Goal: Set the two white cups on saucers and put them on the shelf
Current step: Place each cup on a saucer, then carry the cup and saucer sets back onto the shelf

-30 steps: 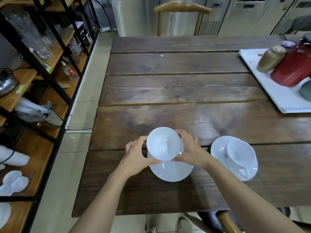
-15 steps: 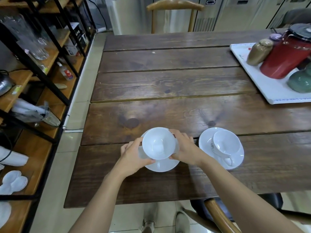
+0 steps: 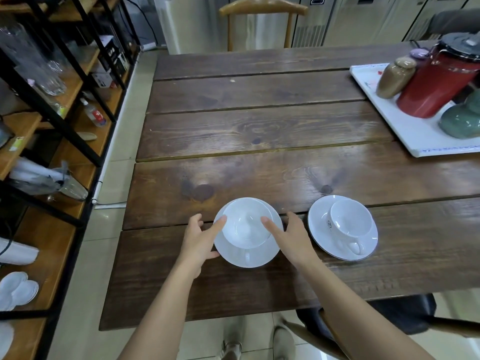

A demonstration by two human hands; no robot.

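One white cup stands upright on a white saucer near the table's front edge, its handle toward me. My left hand is at the saucer's left rim with fingers spread, the thumb tip at the cup's rim. On the other side, my right hand has its fingers apart and the index tip by the cup's rim. Neither hand closes on anything. The second white cup sits on its own saucer just to the right. The wooden shelf with black frame stands on the left.
The dark wooden table carries a white tray at the back right with a red jug, a brown jar and a green pot. The shelf holds glassware, bottles and white dishes. A chair stands beyond the table.
Both hands lowered the cup onto the saucer and loosened their hold; their fingers now spread apart beside it. The view shifted slightly.
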